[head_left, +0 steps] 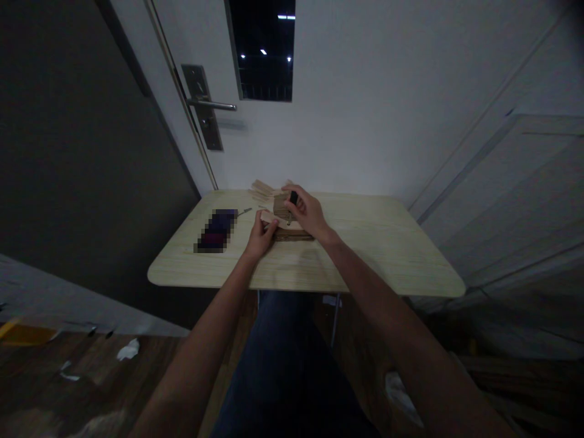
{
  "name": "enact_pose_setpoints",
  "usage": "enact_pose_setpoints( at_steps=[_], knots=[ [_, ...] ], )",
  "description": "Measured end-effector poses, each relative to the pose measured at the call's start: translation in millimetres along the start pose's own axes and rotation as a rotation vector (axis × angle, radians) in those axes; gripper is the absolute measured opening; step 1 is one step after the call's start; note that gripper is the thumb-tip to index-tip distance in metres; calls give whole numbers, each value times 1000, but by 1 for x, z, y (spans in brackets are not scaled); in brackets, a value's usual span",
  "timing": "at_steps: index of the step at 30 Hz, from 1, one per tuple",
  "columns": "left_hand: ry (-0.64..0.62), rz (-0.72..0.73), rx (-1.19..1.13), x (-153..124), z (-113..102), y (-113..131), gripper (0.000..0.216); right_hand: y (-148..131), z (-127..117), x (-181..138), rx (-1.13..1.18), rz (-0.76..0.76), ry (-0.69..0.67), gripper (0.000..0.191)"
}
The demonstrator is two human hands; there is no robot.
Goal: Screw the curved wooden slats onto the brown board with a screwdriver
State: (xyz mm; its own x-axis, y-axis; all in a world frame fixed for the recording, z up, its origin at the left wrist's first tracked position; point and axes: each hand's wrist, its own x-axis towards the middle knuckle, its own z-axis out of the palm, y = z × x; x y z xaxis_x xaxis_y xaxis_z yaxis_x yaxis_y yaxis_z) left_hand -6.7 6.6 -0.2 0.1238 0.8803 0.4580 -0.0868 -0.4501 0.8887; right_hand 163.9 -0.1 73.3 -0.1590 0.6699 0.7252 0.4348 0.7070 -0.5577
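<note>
Forearms (214, 316) converge forward. Left hand (259, 239) grasps a tan strip (269, 217) over a brown stack (297, 235), mid-bench (387, 243); right hand (310, 214) pinches a black object (294, 198). Loose strips (261, 188) beyond; pixelated rectangle (214, 232) leftward.

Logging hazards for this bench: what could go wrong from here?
1. The right hand holds a small black object close to the left hand, which grips a thin light-brown flat piece; a slip might catch the left hand.
2. The layered brown flat stack lies close to both hands, so a bump could shift it.
</note>
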Motion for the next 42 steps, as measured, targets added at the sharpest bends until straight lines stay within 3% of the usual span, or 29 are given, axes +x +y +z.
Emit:
enact_pose_setpoints(
  at_steps=[4, 10, 16, 26, 33, 38, 42],
  knots=[
    [-17, 2, 13, 0, 0, -2, 38, -2, -2, 0, -9, 36, -26, 35],
    [-4, -10, -15, 0, 1, -6, 42, -5, -5, 2, 183, -50, -16, 47],
    [-12, -20, 0, 0, 1, -1, 40, -3, -3, 1, 203, 51, -46, 46],
    [-7, -28, 29, -1, 0, 2, 39, 1, 2, 2, 43, 26, 143, 35],
    [-5, -33, 8, -1, 0, 0, 44, 0, -1, 4, 58, -38, 45, 37],
    [-17, -41, 17, -2, 1, 3, 44, -1, -4, 2, 182, 20, -65, 48],
    [-10, -29, 0, 0, 1, 1, 43, -1, -4, 1, 230, 51, -62, 45]
  ],
)
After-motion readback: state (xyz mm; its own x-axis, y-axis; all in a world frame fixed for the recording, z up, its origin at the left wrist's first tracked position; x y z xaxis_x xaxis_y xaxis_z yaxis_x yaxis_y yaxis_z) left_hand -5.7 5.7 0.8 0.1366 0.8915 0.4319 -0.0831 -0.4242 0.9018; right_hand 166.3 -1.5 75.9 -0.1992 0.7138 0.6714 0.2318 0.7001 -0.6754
